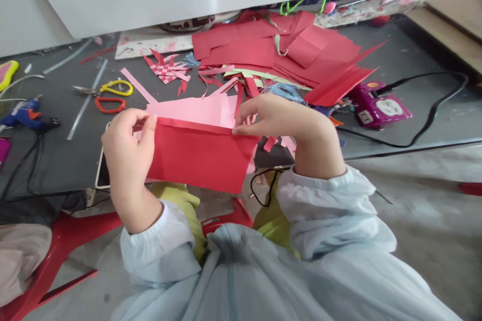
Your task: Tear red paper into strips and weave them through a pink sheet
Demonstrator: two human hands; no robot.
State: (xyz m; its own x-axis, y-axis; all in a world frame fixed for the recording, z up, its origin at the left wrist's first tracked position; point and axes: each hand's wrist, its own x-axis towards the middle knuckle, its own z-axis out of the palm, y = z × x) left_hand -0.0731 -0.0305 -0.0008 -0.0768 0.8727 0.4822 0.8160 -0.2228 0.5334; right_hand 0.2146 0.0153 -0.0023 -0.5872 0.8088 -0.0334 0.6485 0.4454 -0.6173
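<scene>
A sheet of red paper (203, 158) hangs between my two hands, with a narrow strip folded over along its top edge. My left hand (130, 148) pinches the top left corner, thumb on the near side. At the right end of the fold, my right hand (278, 120) grips the same sheet between thumb and fingers. Behind the red sheet lies pink paper (199, 110), partly covered by it. Beyond that are a woven red-and-pink paper piece (165, 70) and loose paper strips (222, 80).
Scissors (109, 95) with yellow and orange handles lie to the left, near a blue glue gun (26, 115). Stacked red paper (256, 45) covers the back of the table. A purple power box (380, 105) with a black cord (433, 115) sits at right.
</scene>
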